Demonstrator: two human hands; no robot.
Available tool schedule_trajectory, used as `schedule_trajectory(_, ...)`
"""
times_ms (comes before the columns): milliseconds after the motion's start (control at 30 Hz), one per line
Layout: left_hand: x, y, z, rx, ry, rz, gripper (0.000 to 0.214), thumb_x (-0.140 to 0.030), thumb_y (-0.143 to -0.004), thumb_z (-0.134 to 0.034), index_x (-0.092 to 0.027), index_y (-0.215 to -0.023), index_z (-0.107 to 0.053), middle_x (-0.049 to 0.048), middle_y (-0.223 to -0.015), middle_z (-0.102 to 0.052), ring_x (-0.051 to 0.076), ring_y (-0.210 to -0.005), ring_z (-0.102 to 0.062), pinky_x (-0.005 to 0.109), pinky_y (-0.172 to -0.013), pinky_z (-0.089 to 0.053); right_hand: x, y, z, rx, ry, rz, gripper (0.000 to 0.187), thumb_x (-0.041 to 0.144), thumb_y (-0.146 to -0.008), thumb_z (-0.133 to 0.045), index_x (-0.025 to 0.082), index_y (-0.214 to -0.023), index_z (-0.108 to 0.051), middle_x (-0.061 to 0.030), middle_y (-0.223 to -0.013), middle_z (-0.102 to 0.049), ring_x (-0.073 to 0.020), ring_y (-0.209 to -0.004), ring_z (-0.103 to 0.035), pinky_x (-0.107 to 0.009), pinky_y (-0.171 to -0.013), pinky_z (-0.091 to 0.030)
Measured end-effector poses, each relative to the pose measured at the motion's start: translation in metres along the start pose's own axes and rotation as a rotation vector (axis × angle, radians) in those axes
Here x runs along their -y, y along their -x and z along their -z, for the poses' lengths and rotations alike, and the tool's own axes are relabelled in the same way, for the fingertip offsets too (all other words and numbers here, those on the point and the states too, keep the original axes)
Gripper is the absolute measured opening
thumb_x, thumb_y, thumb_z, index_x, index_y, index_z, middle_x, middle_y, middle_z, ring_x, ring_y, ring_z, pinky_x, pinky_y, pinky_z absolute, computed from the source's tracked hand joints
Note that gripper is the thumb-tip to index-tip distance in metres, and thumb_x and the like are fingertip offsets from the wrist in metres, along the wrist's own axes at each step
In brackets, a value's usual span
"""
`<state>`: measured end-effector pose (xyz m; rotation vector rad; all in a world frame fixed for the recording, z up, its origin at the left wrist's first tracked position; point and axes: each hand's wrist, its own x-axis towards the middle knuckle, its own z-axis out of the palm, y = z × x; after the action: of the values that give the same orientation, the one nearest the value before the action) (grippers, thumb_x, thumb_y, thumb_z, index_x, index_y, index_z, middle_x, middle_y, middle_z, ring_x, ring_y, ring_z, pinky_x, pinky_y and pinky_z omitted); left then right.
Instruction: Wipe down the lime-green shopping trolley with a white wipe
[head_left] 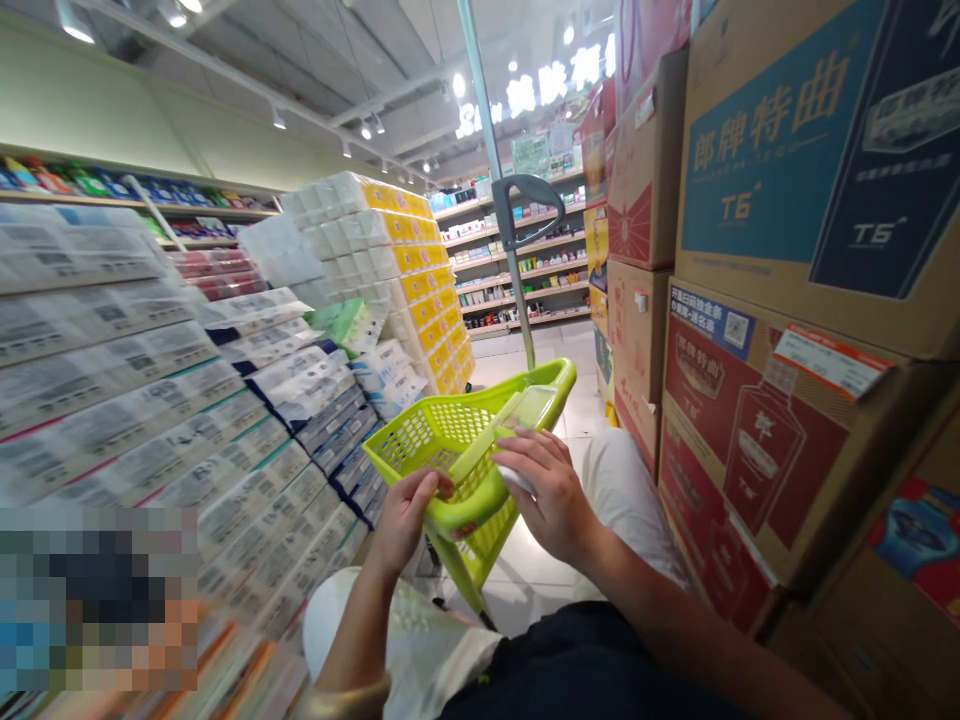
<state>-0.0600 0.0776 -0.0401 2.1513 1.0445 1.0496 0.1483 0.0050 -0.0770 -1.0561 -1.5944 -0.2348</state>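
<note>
Head view: my left hand (pixel 409 520) curled around the lime-green basket's (pixel 551 372) rim at 7 o'clock.
My right hand (pixel 551 490) pinched a clear packet (pixel 529 408) at 5 o'clock; that loose pinch risked dropping it.

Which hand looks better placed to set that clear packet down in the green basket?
Probably the right hand: its fingers are on the packet, just over the basket. The left hand is gripping the basket's rim, so it seems busy steadying it.
</note>
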Motion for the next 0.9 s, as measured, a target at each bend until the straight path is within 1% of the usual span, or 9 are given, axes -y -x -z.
schedule_trajectory(100, -0.032, 0.0, 0.003, 0.029, -0.061, 0.034, 0.047, -0.056, -0.086, -0.046, -0.017, -0.089, -0.072, 0.0059, -0.086, -0.074, 0.023, -0.089, -0.067, 0.033, -0.086, -0.05, 0.005, 0.002, -0.003, -0.02, -0.01, -0.007, 0.024, 0.02, -0.094, -0.052, 0.024, -0.112, -0.066, -0.0045, -0.12, -0.07, -0.0223, -0.123, -0.055, -0.042, -0.11, -0.034)
schedule_trajectory(167, -0.054, -0.001, 0.002, 0.1, -0.152, 0.038, 0.044, -0.053, -0.085, -0.051, -0.018, -0.103, -0.071, 0.0066, -0.098, -0.075, 0.023, -0.096, -0.068, 0.034, -0.091, -0.05, 0.008, 0.003, -0.005, -0.022, -0.013, -0.011, 0.025, 0.019, -0.094, -0.051, 0.024, -0.114, -0.066, -0.0045, -0.121, -0.07, -0.0225, -0.124, -0.054, -0.042, -0.111, -0.034)
schedule_trajectory(233, -0.071, -0.003, -0.004, 0.203, -0.264, 0.026, 0.044, -0.046, -0.086, -0.051, -0.018, -0.116, -0.066, 0.0065, -0.102, -0.075, 0.022, -0.096, -0.068, 0.034, -0.092, -0.05, 0.01, 0.003, -0.006, -0.003, -0.016, -0.01, 0.027, 0.019, -0.094, -0.051, 0.025, -0.116, -0.066, -0.004, -0.123, -0.069, -0.0225, -0.126, -0.053, -0.043, -0.111, -0.033)
schedule_trajectory(333, -0.085, -0.008, -0.016, 0.342, -0.456, -0.012, 0.037, -0.033, -0.087, -0.048, -0.018, -0.117, -0.065, 0.0085, -0.106, -0.075, 0.022, -0.099, -0.069, 0.034, -0.092, -0.05, 0.007, 0.003, -0.006, 0.022, -0.044, 0.011, 0.028, 0.019, -0.095, -0.05, 0.026, -0.117, -0.066, -0.0038, -0.125, -0.069, -0.0219, -0.127, -0.054, -0.043, -0.112, -0.033)
schedule_trajectory(433, -0.092, -0.014, -0.028, 0.408, -0.664, 0.029, 0.031, -0.026, -0.086, -0.046, -0.016, -0.107, -0.067, 0.0127, -0.11, -0.073, 0.025, -0.103, -0.069, 0.035, -0.091, -0.051, 0.001, 0.004, -0.006, 0.016, -0.097, 0.046, 0.027, 0.019, -0.095, -0.05, 0.024, -0.117, -0.065, -0.0046, -0.125, -0.07, -0.0209, -0.127, -0.055, -0.042, -0.111, -0.036)
schedule_trajectory(567, -0.098, -0.021, -0.037, 0.457, -0.815, 0.071, 0.03, -0.027, -0.085, -0.046, -0.015, -0.104, -0.066, 0.0148, -0.11, -0.073, 0.03, -0.105, -0.068, 0.039, -0.09, -0.052, -0.005, 0.006, -0.009, -0.01, -0.145, 0.032, 0.031, 0.016, -0.094, -0.048, 0.024, -0.12, -0.064, -0.0052, -0.127, -0.069, -0.0206, -0.13, -0.054, -0.044, -0.112, -0.038)
schedule_trajectory(700, -0.097, -0.021, -0.046, 0.411, -0.86, 0.104, 0.036, -0.033, -0.087, -0.045, -0.016, -0.114, -0.061, 0.0152, -0.113, -0.072, 0.029, -0.106, -0.069, 0.038, -0.09, -0.052, -0.009, 0.009, -0.011, -0.05, -0.184, 0.007, 0.033, 0.013, -0.094, -0.047, 0.025, -0.119, -0.064, -0.005, -0.128, -0.068, -0.0202, -0.133, -0.052, -0.044, -0.113, -0.041)
schedule_trajectory(800, -0.095, -0.016, -0.051, 0.336, -0.945, 0.149, 0.037, -0.039, -0.09, -0.04, -0.018, -0.113, -0.059, 0.0154, -0.106, -0.074, 0.032, -0.1, -0.071, 0.042, -0.084, -0.054, -0.012, 0.01, -0.011, -0.069, -0.198, 0.023, 0.035, 0.01, -0.094, -0.046, 0.025, -0.118, -0.065, -0.0049, -0.126, -0.069, -0.0192, -0.133, -0.052, -0.044, -0.112, -0.043)
schedule_trajectory(900, -0.094, -0.01, -0.053, 0.308, -1.033, 0.132, 0.038, -0.043, -0.091, -0.039, -0.017, -0.113, -0.057, 0.0155, -0.098, -0.075, 0.033, -0.094, -0.072, 0.043, -0.079, -0.055, -0.013, 0.01, -0.011, -0.073, -0.201, 0.035, 0.034, 0.01, -0.094, -0.047, 0.025, -0.118, -0.065, -0.0051, -0.125, -0.07, -0.0193, -0.131, -0.054, -0.044, -0.111, -0.045)
